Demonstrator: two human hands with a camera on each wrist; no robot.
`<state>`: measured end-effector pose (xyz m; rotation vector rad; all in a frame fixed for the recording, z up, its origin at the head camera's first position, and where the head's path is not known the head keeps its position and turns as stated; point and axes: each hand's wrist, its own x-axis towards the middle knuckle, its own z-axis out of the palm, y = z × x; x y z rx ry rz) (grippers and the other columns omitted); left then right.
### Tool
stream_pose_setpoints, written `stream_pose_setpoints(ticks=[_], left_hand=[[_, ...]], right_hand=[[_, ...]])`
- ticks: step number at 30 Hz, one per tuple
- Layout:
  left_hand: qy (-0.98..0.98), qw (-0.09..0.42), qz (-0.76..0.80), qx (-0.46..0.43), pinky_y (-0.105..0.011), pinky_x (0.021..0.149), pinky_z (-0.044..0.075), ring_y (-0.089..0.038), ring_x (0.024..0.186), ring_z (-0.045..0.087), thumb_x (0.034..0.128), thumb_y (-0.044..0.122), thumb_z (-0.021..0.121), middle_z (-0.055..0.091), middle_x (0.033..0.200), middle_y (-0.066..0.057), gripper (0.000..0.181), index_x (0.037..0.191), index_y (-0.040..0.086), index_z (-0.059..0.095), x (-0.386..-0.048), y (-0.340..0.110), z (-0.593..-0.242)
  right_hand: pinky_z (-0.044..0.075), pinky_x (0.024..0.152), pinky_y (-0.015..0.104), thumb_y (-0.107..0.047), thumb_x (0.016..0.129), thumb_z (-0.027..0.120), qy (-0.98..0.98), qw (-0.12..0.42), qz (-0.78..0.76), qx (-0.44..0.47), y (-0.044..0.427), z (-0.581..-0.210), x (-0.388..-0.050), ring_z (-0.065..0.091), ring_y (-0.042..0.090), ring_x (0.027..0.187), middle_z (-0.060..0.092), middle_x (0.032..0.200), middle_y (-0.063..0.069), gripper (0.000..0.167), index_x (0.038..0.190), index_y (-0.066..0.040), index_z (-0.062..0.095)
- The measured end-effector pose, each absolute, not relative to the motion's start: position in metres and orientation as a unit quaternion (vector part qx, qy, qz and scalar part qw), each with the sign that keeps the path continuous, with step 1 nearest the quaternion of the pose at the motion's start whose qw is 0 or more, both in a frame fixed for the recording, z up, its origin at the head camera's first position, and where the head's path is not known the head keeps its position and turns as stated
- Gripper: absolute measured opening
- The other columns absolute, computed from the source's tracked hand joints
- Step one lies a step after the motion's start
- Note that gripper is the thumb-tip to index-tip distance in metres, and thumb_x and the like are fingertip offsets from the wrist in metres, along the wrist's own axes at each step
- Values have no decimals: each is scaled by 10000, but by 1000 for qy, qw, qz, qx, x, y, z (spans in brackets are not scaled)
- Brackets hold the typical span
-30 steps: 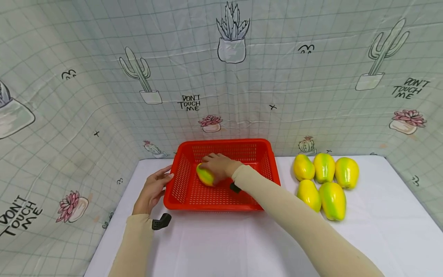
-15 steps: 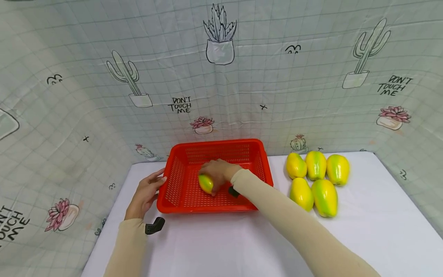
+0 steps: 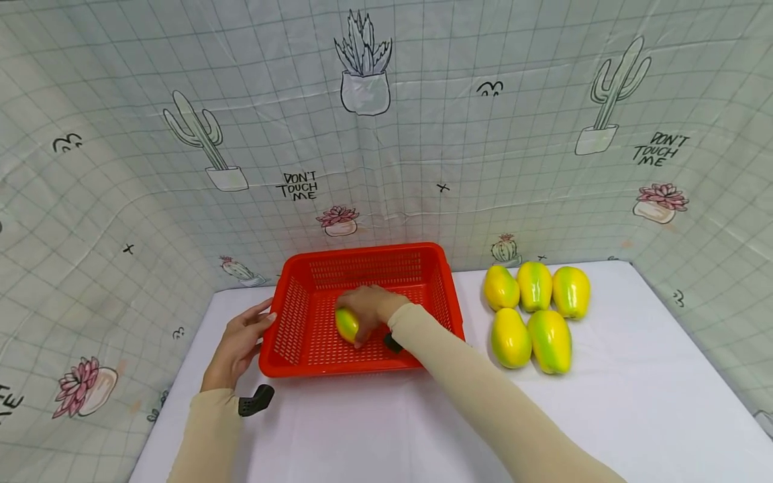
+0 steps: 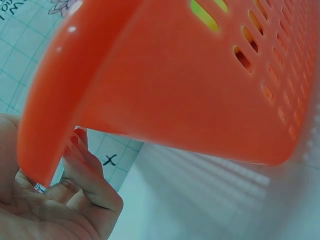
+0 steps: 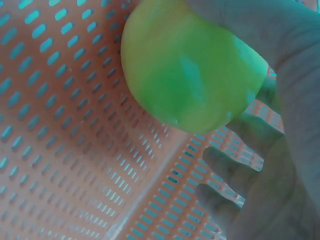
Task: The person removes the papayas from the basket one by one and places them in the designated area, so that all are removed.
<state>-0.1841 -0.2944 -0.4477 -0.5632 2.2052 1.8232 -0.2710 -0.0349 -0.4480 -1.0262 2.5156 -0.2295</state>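
A red perforated plastic basket (image 3: 362, 367) stands on the white-covered table, shown in the head view. At its left end my left hand (image 3: 237, 345) grips the rim (image 4: 55, 95), fingers curled beneath it in the left wrist view. Inside the basket my right hand (image 3: 370, 310) holds a yellow-green mango (image 3: 347, 326) from above. The right wrist view shows the mango (image 5: 190, 70) close up between thumb and fingers, with some fingertips (image 5: 220, 160) spread away from it. Whether the mango touches the basket floor, I cannot tell.
To the right of the basket several more mangoes (image 3: 535, 287) lie close together in two rows. A patterned cloth (image 3: 417, 154) hangs behind the table, just past the basket's far rim. White tabletop (image 3: 338, 429) extends in front of the basket.
The head view has turned slightly right, so everything sits further left in it. Relative to the basket, my right hand and its mango have shifted slightly rightward and nearer. My left hand keeps its grip.
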Motion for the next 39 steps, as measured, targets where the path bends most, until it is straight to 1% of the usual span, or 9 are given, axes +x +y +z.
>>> stream_pose_setpoints(ticks=[3,11,17,20,24,27,31,35,39], left_hand=[[751,113,622,-193,-226,827,563,-250,1216,558,1116,234,539,388,1633,-235,609,1677,154,317,-184,-294,-447],[751,112,622,-193,-230,819,561,-277,1244,548,1116,238,538,387,1623,-237,609,1677,153,318,-187,-293,-448],[750,111,624,-190,-238,811,564,-248,1199,569,1114,229,542,406,1595,-229,603,1672,140,329,-188,-293,-450],[750,112,625,-187,-247,817,566,-238,1185,576,1113,230,546,415,1582,-225,604,1669,131,332,-188,-294,-451],[751,114,623,-187,-248,826,558,-260,1225,557,1113,239,548,416,1575,-217,608,1671,138,329,-187,-294,-450],[751,115,622,-191,-239,818,557,-259,1222,551,1112,242,549,425,1552,-202,606,1670,145,333,-187,-294,-450],[749,115,624,-192,-233,804,560,-229,1175,561,1111,240,554,445,1513,-179,607,1670,150,337,-187,-296,-450],[747,116,625,-193,-233,803,558,-231,1179,555,1111,245,554,444,1517,-175,611,1672,155,331,-187,-296,-450],[748,114,624,-195,-231,806,556,-250,1202,552,1110,253,554,432,1548,-202,614,1673,155,328,-186,-296,-449]], right_hand=[[447,1112,396,-366,795,944,905,210,-93,-359,-33,-448,-269,538,211,1255,647,1349,-16,776,1470,-252,579],[489,1020,374,-349,787,952,905,223,-114,-345,-28,-447,-266,511,216,1227,638,1314,-11,755,1439,-254,581],[512,960,355,-332,786,960,903,236,-131,-335,-25,-450,-265,569,199,1128,631,1256,-27,757,1429,-244,570],[507,959,352,-332,785,963,903,237,-134,-332,-24,-452,-264,573,191,1109,630,1241,-35,763,1433,-247,569],[512,952,358,-326,788,960,903,237,-140,-329,-21,-453,-262,565,201,1119,631,1249,-25,769,1443,-243,566],[492,994,379,-334,786,958,904,235,-136,-330,-19,-450,-261,562,207,1132,636,1240,-24,763,1433,-242,565],[438,1072,412,-357,781,955,906,232,-119,-333,-16,-447,-260,546,210,1150,640,1226,-34,758,1417,-244,557],[415,1108,420,-355,788,951,908,231,-109,-333,-14,-446,-259,532,217,1169,636,1255,-30,760,1423,-241,549],[424,1100,419,-347,793,949,908,233,-107,-331,-12,-444,-258,525,217,1172,631,1273,-27,765,1435,-238,547]])
